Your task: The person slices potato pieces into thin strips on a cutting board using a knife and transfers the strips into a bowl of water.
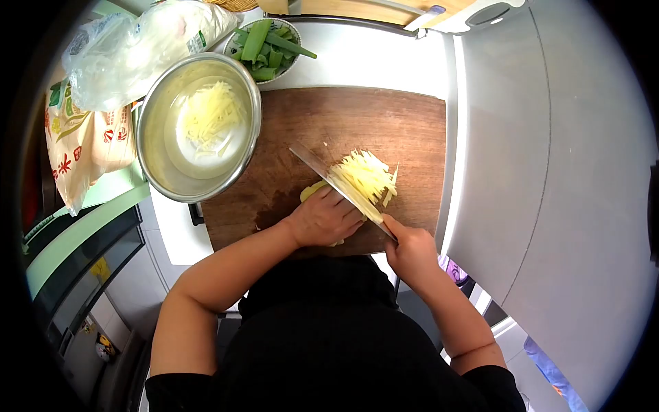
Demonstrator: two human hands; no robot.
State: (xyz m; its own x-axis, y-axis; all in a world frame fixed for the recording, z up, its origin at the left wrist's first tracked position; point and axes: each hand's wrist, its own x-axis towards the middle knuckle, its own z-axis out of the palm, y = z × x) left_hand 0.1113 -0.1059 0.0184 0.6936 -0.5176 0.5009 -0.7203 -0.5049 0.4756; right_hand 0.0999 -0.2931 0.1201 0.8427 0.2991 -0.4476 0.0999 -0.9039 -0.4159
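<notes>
In the head view, I see the right hand [410, 253] wrapped around the handle of a knife [336, 184], its blade slanting toward the far left across the cutting board [405, 117]. The left hand [326, 218] lies over a pale yellow vegetable [311, 191], just left of the blade; its fingertips are partly hidden, so I cannot tell how tightly it grips. Cut strips [365, 172] lie heaped right of the blade, and more sit in the metal bowl [148, 151] at far left. I judge the vegetable firm, fairly light and slippery where cut, best held from above with fingertips curled back. The strips look thin and likely to snap, so they suit a loose scoop from beneath. The knife seems stiff and weightier, safest by its handle.
</notes>
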